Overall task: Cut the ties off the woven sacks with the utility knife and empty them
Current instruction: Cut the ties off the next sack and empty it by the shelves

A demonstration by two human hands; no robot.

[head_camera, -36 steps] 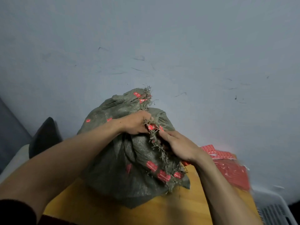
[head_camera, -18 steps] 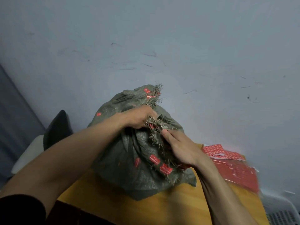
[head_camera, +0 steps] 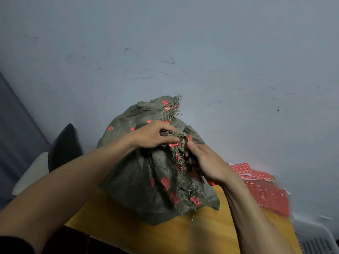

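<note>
While the left hand [head_camera: 154,135] has its fingers clamped on the frayed neck of the green woven sack [head_camera: 146,180] sitting on the yellow table [head_camera: 183,235], the right hand [head_camera: 207,162] is curled round the orange utility knife [head_camera: 212,183], blade tip right by that bunched edge.

I face a scuffed grey wall [head_camera: 183,43] behind the yellow table [head_camera: 192,235]. Left of the table sits a black cushion [head_camera: 64,143]; right, a white crate [head_camera: 315,241].
</note>
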